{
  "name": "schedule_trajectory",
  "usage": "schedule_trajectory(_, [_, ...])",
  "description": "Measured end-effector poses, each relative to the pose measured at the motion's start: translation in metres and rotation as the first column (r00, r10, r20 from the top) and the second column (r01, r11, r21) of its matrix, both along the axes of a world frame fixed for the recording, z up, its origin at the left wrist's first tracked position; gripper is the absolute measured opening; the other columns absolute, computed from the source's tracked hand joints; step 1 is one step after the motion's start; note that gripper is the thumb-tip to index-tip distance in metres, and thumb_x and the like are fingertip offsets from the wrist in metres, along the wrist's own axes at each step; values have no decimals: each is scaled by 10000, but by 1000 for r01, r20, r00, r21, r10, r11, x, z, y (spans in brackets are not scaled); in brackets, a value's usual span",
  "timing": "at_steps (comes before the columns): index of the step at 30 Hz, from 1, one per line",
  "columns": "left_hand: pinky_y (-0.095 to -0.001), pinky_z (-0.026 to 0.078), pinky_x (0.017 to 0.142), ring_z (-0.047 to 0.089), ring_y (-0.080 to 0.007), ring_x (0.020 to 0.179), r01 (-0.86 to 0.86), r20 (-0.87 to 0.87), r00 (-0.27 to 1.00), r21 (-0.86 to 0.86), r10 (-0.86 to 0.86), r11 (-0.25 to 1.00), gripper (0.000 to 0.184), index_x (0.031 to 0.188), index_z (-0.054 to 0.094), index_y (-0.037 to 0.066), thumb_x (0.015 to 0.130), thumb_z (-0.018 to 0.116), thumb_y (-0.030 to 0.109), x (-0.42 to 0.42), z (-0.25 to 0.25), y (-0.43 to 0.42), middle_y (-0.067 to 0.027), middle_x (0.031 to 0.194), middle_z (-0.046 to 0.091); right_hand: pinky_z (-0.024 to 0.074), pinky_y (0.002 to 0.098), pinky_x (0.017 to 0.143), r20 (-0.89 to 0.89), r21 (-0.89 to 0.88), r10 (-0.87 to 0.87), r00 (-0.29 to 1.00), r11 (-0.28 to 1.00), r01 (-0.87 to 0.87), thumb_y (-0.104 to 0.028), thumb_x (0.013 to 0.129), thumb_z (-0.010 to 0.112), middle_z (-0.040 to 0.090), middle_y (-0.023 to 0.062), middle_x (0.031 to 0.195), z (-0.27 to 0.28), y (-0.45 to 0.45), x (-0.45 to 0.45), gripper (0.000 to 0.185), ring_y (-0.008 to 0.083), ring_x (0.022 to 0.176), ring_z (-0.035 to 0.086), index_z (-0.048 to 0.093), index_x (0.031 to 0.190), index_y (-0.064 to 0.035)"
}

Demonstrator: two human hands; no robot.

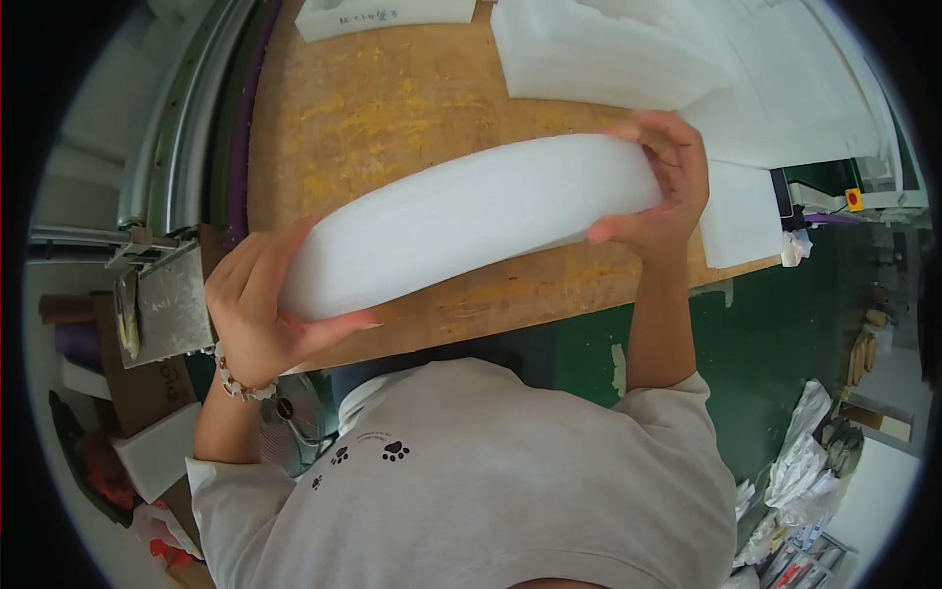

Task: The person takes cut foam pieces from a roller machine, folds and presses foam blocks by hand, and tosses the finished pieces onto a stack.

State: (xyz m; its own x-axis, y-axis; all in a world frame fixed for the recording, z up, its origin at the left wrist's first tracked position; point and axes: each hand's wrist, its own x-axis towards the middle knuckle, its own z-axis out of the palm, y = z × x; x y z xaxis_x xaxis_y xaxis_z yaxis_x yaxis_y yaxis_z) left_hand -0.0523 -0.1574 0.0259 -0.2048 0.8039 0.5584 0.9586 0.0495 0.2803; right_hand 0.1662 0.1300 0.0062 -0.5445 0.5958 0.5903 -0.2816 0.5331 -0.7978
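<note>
A long white foam block (471,221) is held up over the near part of the wooden table (383,118), tilted so its right end is farther from me. My left hand (263,294) grips its left end, thumb along the near edge and fingers on the far side. Around the right end, my right hand (667,182) is closed, with the thumb on the near edge and the fingers curled over the end. A beaded bracelet (240,385) is on my left wrist. The block hides part of the tabletop.
Large white foam blocks (608,59) stand at the back right, and a foam piece with handwriting (383,15) lies at the far edge. Metal rollers (177,128) run along the left. A fan (289,417) is low at left. Crumpled silvery material (800,452) lies at lower right.
</note>
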Motion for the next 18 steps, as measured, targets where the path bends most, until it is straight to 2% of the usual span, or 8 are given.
schedule_trajectory(3, [-345,539,722,653,-252,790,47,138,988,120,-64,992,879,1157,651,-23,550,895,565,-28,5,-6,-146,1051,706,434,436,1027,-299,-10,76,951,997,-83,-417,321,954,634,111,1204,50,-14,-19,1001,242,1075,587,655,1207,-60])
schedule_trajectory(4, [-345,539,722,653,-252,790,57,96,993,128,-70,990,879,1157,651,-23,550,895,565,-37,8,0,-146,1051,706,438,435,1021,-371,2,92,924,995,-99,-412,321,955,626,115,1216,64,-17,-22,1002,242,1081,582,654,1208,-58])
schedule_trajectory(6, [-347,539,731,653,-254,828,-1,-7,1000,187,2,982,885,1154,651,-27,550,892,574,-54,10,12,-150,1104,695,452,430,985,-86,247,-19,996,968,40,-383,349,951,603,104,1226,84,-29,-18,962,235,1078,566,656,1201,-48])
schedule_trajectory(8, [-348,540,738,654,-256,858,-77,-52,995,217,91,973,890,1152,650,-30,550,890,580,-56,14,9,-152,1143,687,466,426,950,211,479,-187,959,875,65,-354,377,947,579,93,1236,92,-44,-17,922,228,1075,550,657,1193,-39])
schedule_trajectory(9, [-348,540,740,654,-256,867,-113,-65,989,225,130,968,892,1151,650,-31,550,890,582,-51,23,9,-153,1156,684,466,426,950,210,475,-163,964,879,45,-354,377,947,579,93,1236,94,-50,-24,922,228,1075,550,657,1193,-39])
schedule_trajectory(12, [-370,536,806,654,-284,922,31,-73,997,335,-7,942,993,1232,610,-27,552,848,657,-11,74,18,-170,1189,660,478,406,902,144,831,-289,947,554,43,-313,401,937,586,80,1175,97,-75,-50,877,219,1018,550,663,1186,-35])
schedule_trajectory(14, [-377,535,828,654,-293,940,43,-47,998,361,-28,932,1027,1259,597,-26,553,835,681,2,73,12,-176,1199,652,482,399,887,136,906,-294,946,424,2,-299,409,934,589,76,1154,94,-88,-55,862,216,999,550,665,1184,-34])
schedule_trajectory(18, [-362,537,809,652,-285,914,-38,-181,982,113,58,993,1052,1299,566,-25,551,842,661,4,51,13,-171,1160,657,489,375,874,214,803,-203,956,593,-54,-264,476,925,590,74,1146,96,-87,-54,757,203,970,551,684,1158,-42])
